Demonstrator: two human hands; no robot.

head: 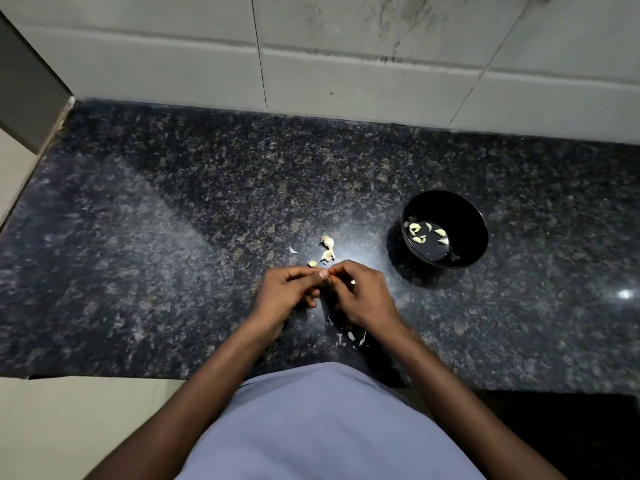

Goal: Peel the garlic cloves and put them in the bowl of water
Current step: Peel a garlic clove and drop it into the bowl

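Note:
My left hand and my right hand meet fingertip to fingertip just above the dark granite counter, pinched together on a garlic clove that the fingers almost fully hide. Just beyond the hands lie a few unpeeled garlic cloves. To the right stands a black bowl of water with several peeled cloves floating in it. Scraps of garlic skin lie on the counter under my right wrist.
A tiled wall runs along the back of the counter. The counter's left edge meets a grey panel. The front edge lies close to my body.

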